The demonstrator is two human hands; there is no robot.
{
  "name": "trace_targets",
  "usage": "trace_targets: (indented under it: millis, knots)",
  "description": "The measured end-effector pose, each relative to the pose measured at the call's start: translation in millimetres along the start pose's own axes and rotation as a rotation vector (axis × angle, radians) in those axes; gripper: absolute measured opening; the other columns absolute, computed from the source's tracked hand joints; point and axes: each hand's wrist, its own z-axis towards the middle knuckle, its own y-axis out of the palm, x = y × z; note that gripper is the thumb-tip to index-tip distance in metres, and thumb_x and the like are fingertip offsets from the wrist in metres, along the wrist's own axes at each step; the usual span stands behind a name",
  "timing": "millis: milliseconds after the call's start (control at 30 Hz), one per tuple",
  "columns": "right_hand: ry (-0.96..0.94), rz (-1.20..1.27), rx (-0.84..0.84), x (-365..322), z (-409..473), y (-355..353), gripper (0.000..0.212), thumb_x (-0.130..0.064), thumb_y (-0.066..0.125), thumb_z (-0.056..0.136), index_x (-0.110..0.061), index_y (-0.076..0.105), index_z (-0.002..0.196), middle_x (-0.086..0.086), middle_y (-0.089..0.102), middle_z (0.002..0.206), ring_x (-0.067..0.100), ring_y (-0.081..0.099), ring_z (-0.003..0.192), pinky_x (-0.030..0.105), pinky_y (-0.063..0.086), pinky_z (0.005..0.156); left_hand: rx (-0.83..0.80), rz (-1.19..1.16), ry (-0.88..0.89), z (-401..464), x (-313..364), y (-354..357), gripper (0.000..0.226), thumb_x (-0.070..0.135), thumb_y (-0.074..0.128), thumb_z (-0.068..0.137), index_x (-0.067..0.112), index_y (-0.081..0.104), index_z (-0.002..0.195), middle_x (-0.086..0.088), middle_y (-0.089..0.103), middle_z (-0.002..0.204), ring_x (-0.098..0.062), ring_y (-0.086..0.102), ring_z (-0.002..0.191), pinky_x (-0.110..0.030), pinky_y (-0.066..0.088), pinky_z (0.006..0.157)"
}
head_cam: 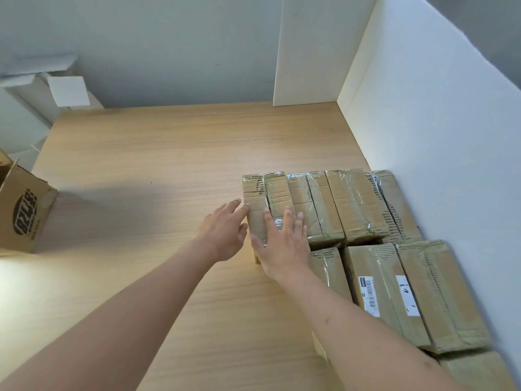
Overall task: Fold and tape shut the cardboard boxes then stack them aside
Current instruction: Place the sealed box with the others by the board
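A taped cardboard box (263, 204) sits at the left end of a row of sealed boxes on the right side of the wooden table (158, 170), its top crossed by shiny clear tape. The right hand (282, 241) lies flat on the near part of its top, fingers straight and spread, holding nothing. The left hand (225, 232) is just beside the box's left face, fingers straight and relaxed, its fingertips touching or almost touching the upper left edge; it grips nothing. To the right of this box the row of taped boxes (352, 204) runs on to the white panel (437, 142) that stands along the table's right edge. Nearer the person a second row of taped boxes (408, 292) lies against the same panel, two of them bearing white labels. Another white panel (307, 52) stands upright at the far right corner. At the left edge of the table an open cardboard box (22, 210) with a dark printed logo stands with its flaps up.
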Motion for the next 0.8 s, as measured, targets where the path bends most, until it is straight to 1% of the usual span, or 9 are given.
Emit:
trace_targets:
  millis: [67,133,233,367,633,800]
  knots:
    - [-0.011,0.006,-0.018,1.8,-2.4,-9.7,0.066,-0.061,0.034,0.104,-0.036,0.016,0.162,0.014,0.005,0.170,0.041,0.001,0.156,0.051,0.007,0.127,0.002,0.016,-0.002,-6.6,1.8,-4.8,0.057,0.036,0.040,0.108,0.027,0.023,0.162,0.001,0.020,0.169,-0.028,0.022,0.155,-0.045,0.030,0.121]
    - [-0.027,0.024,-0.017,2.6,-6.7,-19.7,0.060,-0.053,0.036,0.106,-0.033,0.024,0.161,0.013,0.010,0.170,0.038,0.006,0.157,0.049,0.009,0.128,0.013,0.024,-0.002,-15.8,2.6,-11.5,0.058,0.036,0.039,0.108,0.026,0.023,0.162,0.000,0.021,0.169,-0.028,0.022,0.155,-0.045,0.030,0.121]
    - [-0.047,0.034,0.009,1.1,-18.4,-33.4,0.056,-0.047,0.037,0.107,-0.030,0.031,0.160,0.010,0.017,0.170,0.036,0.009,0.157,0.048,0.011,0.128,0.029,0.057,-0.004,-34.1,2.9,-21.3,0.057,0.037,0.038,0.108,0.025,0.023,0.162,0.000,0.021,0.169,-0.027,0.022,0.155,-0.043,0.029,0.121]
    - [-0.066,0.018,0.017,-9.2,-44.1,-52.9,0.057,-0.048,0.035,0.107,-0.026,0.032,0.159,0.007,0.020,0.169,0.035,0.009,0.157,0.047,0.011,0.127,0.046,0.090,-0.007,-66.0,0.9,-32.4,0.057,0.039,0.036,0.109,0.025,0.022,0.162,0.000,0.020,0.169,-0.026,0.019,0.156,-0.042,0.025,0.123]
    - [-0.114,-0.019,0.100,-41.6,-121.4,-77.0,0.054,-0.052,0.030,0.107,-0.024,0.047,0.150,0.009,0.026,0.167,0.036,0.018,0.155,0.046,0.016,0.124,0.135,0.109,0.011,-147.9,0.4,-56.9,0.056,0.040,0.035,0.109,0.023,0.026,0.160,-0.001,0.023,0.168,-0.026,0.020,0.155,-0.042,0.023,0.123]
    - [-0.157,-0.015,0.180,-63.4,-168.5,-84.0,0.049,-0.051,0.033,0.107,-0.025,0.054,0.141,0.008,0.040,0.159,0.034,0.026,0.151,0.047,0.026,0.120,0.181,0.130,0.025,-199.3,-1.1,-73.5,0.053,0.040,0.036,0.109,0.021,0.030,0.159,-0.001,0.026,0.167,-0.025,0.023,0.154,-0.041,0.024,0.122]
